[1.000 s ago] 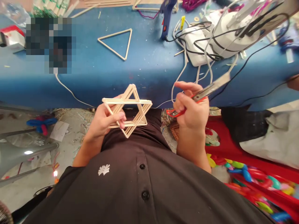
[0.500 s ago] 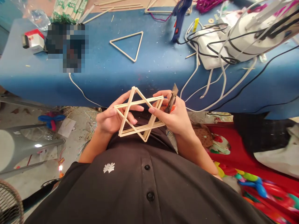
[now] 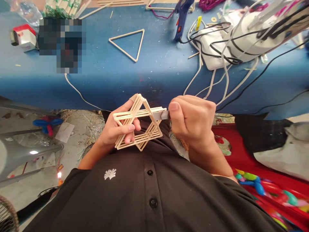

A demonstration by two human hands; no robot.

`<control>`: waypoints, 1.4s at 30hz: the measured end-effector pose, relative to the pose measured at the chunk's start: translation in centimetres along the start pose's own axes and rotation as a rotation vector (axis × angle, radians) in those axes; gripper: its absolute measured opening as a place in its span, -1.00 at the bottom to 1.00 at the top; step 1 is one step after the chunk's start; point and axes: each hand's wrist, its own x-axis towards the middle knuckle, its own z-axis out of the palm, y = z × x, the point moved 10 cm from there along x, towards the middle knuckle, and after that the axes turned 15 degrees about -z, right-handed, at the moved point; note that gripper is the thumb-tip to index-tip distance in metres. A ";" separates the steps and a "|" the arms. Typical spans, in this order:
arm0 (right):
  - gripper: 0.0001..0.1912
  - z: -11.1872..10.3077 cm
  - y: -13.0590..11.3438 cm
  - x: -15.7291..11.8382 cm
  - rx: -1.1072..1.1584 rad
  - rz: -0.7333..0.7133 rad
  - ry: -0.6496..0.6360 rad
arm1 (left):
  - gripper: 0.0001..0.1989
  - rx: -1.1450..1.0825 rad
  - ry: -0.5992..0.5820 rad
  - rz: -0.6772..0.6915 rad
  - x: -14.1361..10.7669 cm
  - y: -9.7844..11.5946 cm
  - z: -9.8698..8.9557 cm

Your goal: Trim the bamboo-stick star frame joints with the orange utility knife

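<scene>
A layered six-pointed star of thin wooden sticks (image 3: 139,138) is held over my lap by my left hand (image 3: 118,127), its fingers reaching through and around the left side. My right hand (image 3: 193,116) is closed in a fist around a utility knife (image 3: 165,115). The knife's blade points left and lies at the star's right side, by the upper sticks; whether it touches them I cannot tell. The knife's handle is mostly hidden inside the fist. On the blue table beyond lies a single stick triangle (image 3: 123,50).
A blue glue gun (image 3: 181,21) stands toward the back right. Beside it are a white power strip (image 3: 212,48) and tangled cords. A red and white box (image 3: 24,37) is at the left, near packs of sticks (image 3: 61,8). Coloured balloons (image 3: 272,190) lie lower right.
My right hand has let go of the star and turned, bringing the knife blade to its right side. The star has tilted, showing more layers, and my left hand has a fuller grip.
</scene>
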 end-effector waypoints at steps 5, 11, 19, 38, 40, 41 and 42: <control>-0.43 0.6 -1.1 1.3 -0.132 -0.012 0.023 | 0.03 -0.015 -0.061 -0.037 -0.2 -0.2 0.9; -0.45 0.9 -0.8 1.6 -0.109 0.023 0.007 | 0.02 -0.001 -0.051 -0.075 -0.4 -0.5 1.1; -0.45 0.3 -1.0 1.3 -0.249 0.017 0.059 | -0.06 -0.056 -0.149 -0.061 0.0 -0.5 1.7; -0.43 -1.0 -0.8 1.4 -0.378 0.015 0.129 | 0.13 -0.044 -0.255 -0.092 -0.2 -0.4 2.1; -0.42 -1.1 -1.0 1.4 -0.374 0.005 0.144 | 0.13 -0.039 -0.242 -0.093 -0.1 -0.3 2.2; -0.42 -1.1 -1.0 1.5 -0.367 -0.001 0.152 | 0.12 -0.035 -0.234 -0.095 -0.1 -0.2 2.1; -0.42 -1.0 -1.0 1.5 -0.359 -0.009 0.158 | 0.12 -0.032 -0.227 -0.098 0.0 -0.2 2.1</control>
